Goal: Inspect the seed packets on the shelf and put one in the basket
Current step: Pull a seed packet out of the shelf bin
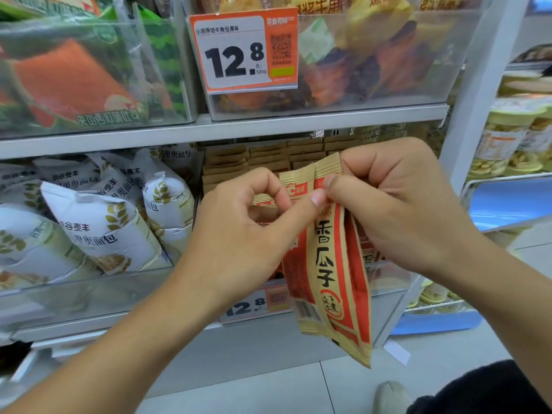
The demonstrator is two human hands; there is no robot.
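Seed packets (328, 264), red and tan with black characters, hang in front of the shelf (209, 130), held up by their top edges. The left hand (248, 231) pinches the upper corner of one packet between thumb and forefinger, so the packet hangs below its fingertips. The right hand (397, 201) pinches the top of the neighbouring packet just beside it, thumb touching the left thumb. More tan packets (254, 159) stand in rows behind. White bread bags (101, 228) lie in the bin to the left, and a price tag (243, 50) hangs above.
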